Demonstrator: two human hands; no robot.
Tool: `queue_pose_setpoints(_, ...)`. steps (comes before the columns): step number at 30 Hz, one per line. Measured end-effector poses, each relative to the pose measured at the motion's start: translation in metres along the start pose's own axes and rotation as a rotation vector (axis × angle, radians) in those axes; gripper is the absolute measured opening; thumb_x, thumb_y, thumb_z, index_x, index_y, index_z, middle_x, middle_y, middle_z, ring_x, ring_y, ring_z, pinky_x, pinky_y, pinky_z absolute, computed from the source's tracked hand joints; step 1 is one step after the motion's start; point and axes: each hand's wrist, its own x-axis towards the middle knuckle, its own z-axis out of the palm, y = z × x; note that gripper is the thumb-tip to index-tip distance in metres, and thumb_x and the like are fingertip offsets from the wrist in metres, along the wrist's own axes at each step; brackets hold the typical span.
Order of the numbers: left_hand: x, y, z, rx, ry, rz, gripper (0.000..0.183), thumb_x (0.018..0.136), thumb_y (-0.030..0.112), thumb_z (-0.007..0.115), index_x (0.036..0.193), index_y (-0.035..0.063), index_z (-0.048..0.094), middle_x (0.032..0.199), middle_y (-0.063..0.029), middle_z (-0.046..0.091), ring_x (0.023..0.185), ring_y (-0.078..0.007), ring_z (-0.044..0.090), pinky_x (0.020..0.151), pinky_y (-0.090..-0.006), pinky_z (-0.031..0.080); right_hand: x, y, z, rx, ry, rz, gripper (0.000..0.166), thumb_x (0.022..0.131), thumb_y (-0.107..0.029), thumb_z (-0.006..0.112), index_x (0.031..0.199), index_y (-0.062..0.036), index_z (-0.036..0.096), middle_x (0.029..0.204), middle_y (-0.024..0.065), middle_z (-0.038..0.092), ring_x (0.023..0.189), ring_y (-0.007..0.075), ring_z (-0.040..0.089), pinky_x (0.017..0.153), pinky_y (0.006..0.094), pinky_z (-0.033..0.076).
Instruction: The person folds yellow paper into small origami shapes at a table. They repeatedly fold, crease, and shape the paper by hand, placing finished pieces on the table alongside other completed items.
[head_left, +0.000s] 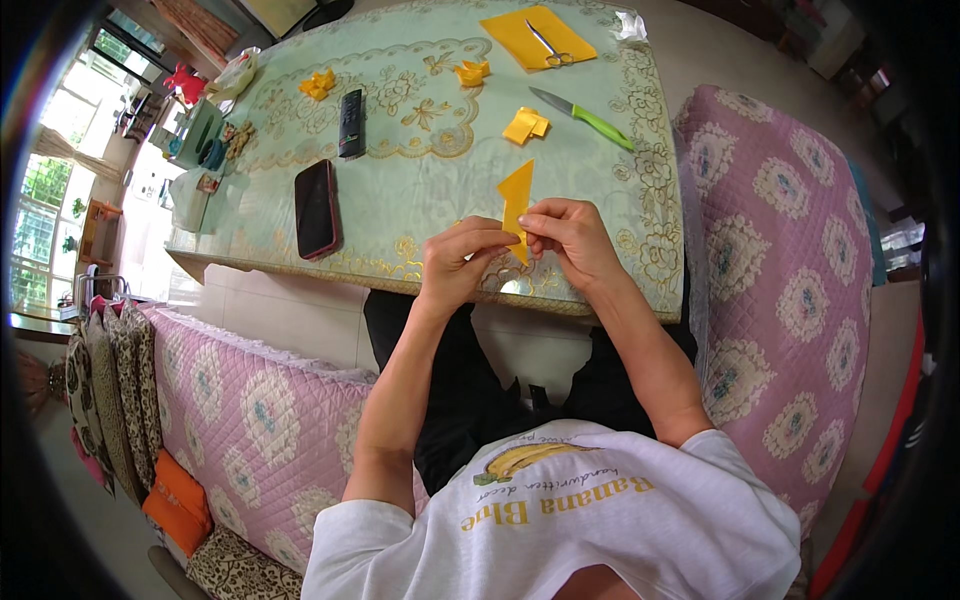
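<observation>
A folded piece of yellow paper (516, 201), pointed at its top and bottom ends, is held upright between both hands above the near part of the table. My left hand (466, 259) pinches its lower left side with thumb and fingers. From the right, my right hand (564, 234) grips its lower edge between thumb and forefinger. Beyond the hands lie a small stack of folded yellow paper pieces (526, 125), a folded yellow paper figure (471, 73) and another orange-yellow one (317, 84). Metal scissors (551, 46) rest on flat yellow sheets (502, 30) at the far side.
A knife with a green handle (606, 127) lies right of the small stack, blade pointing up-left. Left on the table (420, 184) are a smartphone (315, 210) and a black remote control (351, 124). Crumpled white tissue (630, 26) sits at the far right corner. Quilted pink seats flank the table.
</observation>
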Motion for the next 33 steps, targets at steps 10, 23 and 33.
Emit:
queue_pose_setpoints(10,-0.002,-0.003,0.002,-0.032,-0.018,-0.036,0.020,0.067,-0.010,0.064,0.084,-0.0008,0.066,0.079,-0.0097,0.064,0.073,-0.0176,0.060,0.063,-0.0247,0.047,-0.002,0.006,0.004,0.013,0.018,-0.070,0.010,0.077,-0.007,0.063,0.073,0.0021,0.062,0.062,0.0048,0.057,0.054,0.0097,0.050,0.053,0.0219,0.041)
queue_pose_setpoints(23,-0.011,-0.003,0.009,-0.149,0.122,-0.244,0.009,0.072,-0.006,0.066,0.078,-0.0020,0.061,0.079,-0.0040,0.061,0.075,-0.0106,0.056,0.065,-0.0219,0.044,-0.009,0.011,0.008,0.033,0.005,-0.085,0.011,0.079,-0.007,0.062,0.076,0.0035,0.063,0.064,0.0052,0.058,0.057,0.0092,0.051,0.056,0.0218,0.041)
queue_pose_setpoints(33,-0.011,0.000,0.012,-0.302,0.193,-0.381,0.007,0.075,0.000,0.067,0.080,-0.0009,0.063,0.075,-0.0017,0.062,0.069,-0.0060,0.055,0.062,-0.0200,0.045,-0.007,0.011,0.005,0.026,-0.058,-0.073,0.013,0.083,-0.009,0.059,0.079,0.0034,0.063,0.065,0.0052,0.059,0.058,0.0090,0.052,0.056,0.0210,0.043)
